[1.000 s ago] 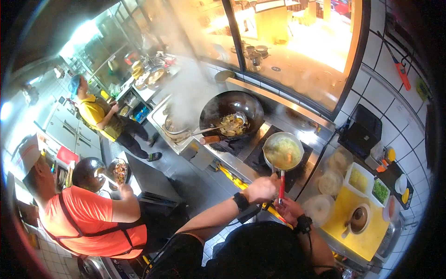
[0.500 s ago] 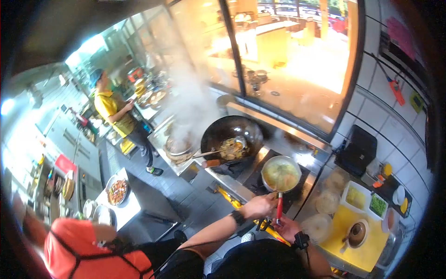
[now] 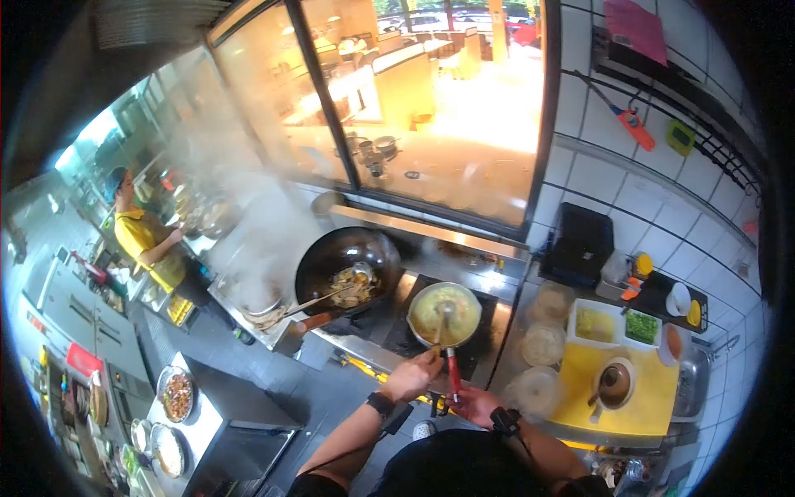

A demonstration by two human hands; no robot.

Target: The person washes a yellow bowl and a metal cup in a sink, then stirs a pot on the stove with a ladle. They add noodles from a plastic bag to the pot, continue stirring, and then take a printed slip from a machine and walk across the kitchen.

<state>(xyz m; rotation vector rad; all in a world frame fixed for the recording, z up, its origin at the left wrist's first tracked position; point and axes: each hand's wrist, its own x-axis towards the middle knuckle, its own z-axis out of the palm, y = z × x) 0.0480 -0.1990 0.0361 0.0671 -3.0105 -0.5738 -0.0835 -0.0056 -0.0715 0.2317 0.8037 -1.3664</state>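
A pan [image 3: 421, 332] with yellowish liquid food stands on the stove, its red handle [image 3: 454, 374] pointing toward me. My left hand [image 3: 414, 374] is closed around the handle of a ladle [image 3: 448, 311], whose bowl sits in the liquid. Beside it, my right hand [image 3: 475, 406] is closed on the red pan handle. Left of this pan is a large black wok [image 3: 315, 262] with sliced food [image 3: 354, 290] and another ladle in it.
Steam rises at the left over a pot [image 3: 263, 302]. A person in yellow [image 3: 141, 236] stands farther back. At the right are a yellow board [image 3: 580, 398], a bowl of brown sauce [image 3: 614, 383], tubs and chopped greens [image 3: 642, 326]. Dishes stand on the left counter [image 3: 199, 414].
The view has turned right, so the stove and wok appear farther left. The ladle's bowl now shows clearly in the pan. The person in red at the lower left has left the view.
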